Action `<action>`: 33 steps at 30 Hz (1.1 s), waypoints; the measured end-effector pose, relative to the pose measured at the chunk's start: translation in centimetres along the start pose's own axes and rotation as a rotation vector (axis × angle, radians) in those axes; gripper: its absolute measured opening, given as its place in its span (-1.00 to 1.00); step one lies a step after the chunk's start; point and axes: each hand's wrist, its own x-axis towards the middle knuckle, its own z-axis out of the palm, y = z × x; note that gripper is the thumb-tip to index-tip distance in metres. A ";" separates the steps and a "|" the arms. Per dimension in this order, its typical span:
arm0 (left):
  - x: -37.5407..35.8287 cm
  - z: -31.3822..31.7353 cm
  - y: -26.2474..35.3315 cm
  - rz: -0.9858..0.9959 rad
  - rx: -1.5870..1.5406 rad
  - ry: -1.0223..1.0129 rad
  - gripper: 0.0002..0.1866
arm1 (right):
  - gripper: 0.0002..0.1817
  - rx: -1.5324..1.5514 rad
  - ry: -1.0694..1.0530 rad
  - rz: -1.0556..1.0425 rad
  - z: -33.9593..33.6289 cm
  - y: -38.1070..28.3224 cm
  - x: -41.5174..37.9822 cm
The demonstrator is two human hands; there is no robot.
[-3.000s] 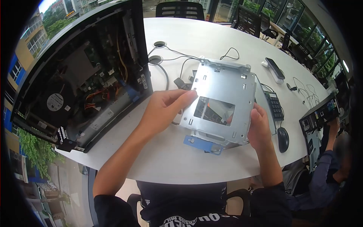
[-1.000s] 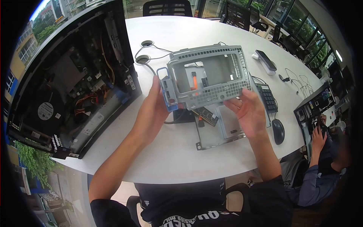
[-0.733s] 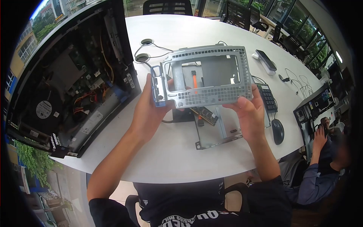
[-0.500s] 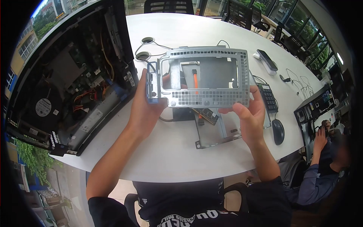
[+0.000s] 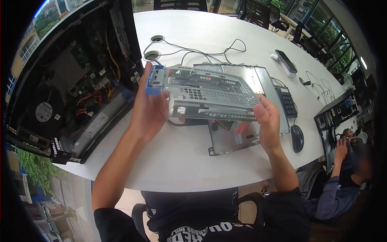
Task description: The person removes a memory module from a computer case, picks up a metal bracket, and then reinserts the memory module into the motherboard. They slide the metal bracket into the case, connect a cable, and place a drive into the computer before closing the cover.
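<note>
Between both hands I hold a metal drive cage [image 5: 209,95] with perforated sides and a blue latch at its left end. My left hand [image 5: 149,107] grips that latch end, thumb up along the blue part. Around the right end close the fingers and thumb of my right hand [image 5: 266,119]. The cage is tilted and slightly blurred, held above a flat metal panel [image 5: 225,147] on the table. A memory module [image 5: 222,125] on the panel is partly hidden under the cage. To the left stands an opened computer case [image 5: 80,88] with its board, fan and cables showing.
On the white table [image 5: 177,169] are a black mouse [image 5: 297,138], a keyboard [image 5: 288,103], and a phone [image 5: 285,60] on a white stand. Thin cables [image 5: 205,53] run from two table holes. Another person [image 5: 342,181] sits at the right beside a second computer case [image 5: 336,111].
The drive cage has been tipped over, so its top and a long side now show instead of the open frame face. Both hands still hold it at its ends.
</note>
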 end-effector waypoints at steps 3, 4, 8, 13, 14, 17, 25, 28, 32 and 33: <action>0.1 -0.1 -0.1 -0.006 0.002 0.000 0.21 | -0.45 -0.004 0.001 -0.009 0.0 0.1 0.1; 0.1 0.0 -0.1 -0.015 -0.003 0.002 0.19 | -0.44 -0.009 0.004 -0.014 0.1 0.1 0.2; -0.4 0.6 0.3 0.064 -0.136 -0.035 -0.12 | -0.44 -0.035 0.044 -0.035 0.3 0.1 0.5; -0.3 0.3 -0.2 0.157 -0.056 -0.155 -0.13 | -0.40 -0.028 0.099 0.000 0.3 0.3 0.9; -0.3 0.0 -0.3 0.163 -0.036 -0.219 -0.13 | -0.39 -0.025 0.102 0.015 0.1 0.5 0.9; -0.4 0.3 -0.6 0.205 -0.036 -0.204 -0.16 | -0.36 0.000 0.119 0.061 -0.5 1.2 1.1; -1.3 1.1 -1.0 0.268 0.126 -0.244 -0.01 | -0.32 0.033 0.262 0.171 0.6 0.5 1.6; -1.6 1.4 -0.8 0.266 0.182 -0.214 0.05 | -0.30 0.040 0.267 0.174 0.7 0.5 1.7; -1.5 1.0 -0.4 0.220 0.153 -0.201 0.04 | -0.30 0.034 0.235 0.179 0.7 0.8 1.6; -1.5 1.0 -0.4 0.223 0.164 -0.201 0.03 | -0.30 0.027 0.222 0.182 0.7 0.7 1.5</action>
